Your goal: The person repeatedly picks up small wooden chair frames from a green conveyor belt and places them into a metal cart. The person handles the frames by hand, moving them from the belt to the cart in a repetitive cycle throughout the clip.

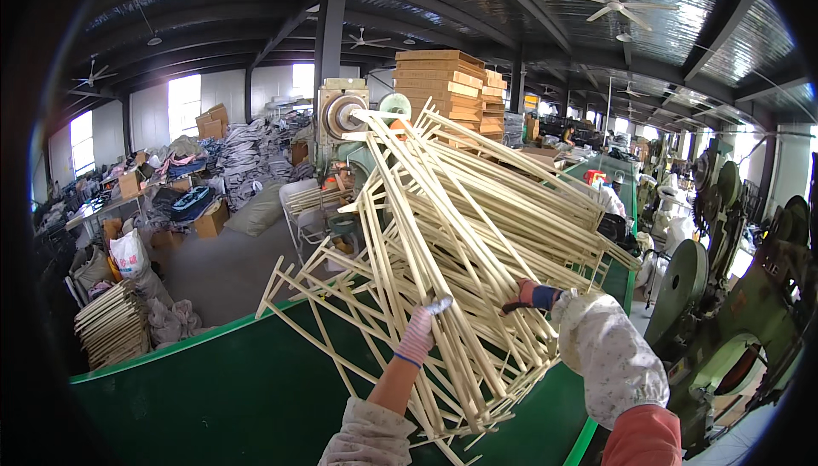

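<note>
A big heap of cream-coloured tubular frames lies criss-cross on a green-topped table. My left hand, in a pale pink knit glove with grey fingertips, is closed round the near tubes of a slanting bundle. That bundle rises away from me toward the machine at the back. My right hand, in a dark blue and red glove, is closed on tubes at the right side of the same bundle. Its fingertips are partly hidden among the tubes. Patterned sleeve covers show on both forearms.
A machine with a round head stands beyond the heap, and stacked cardboard boxes rise behind it. Green presses with large wheels line the right. More frames and a white sack sit on the left floor.
</note>
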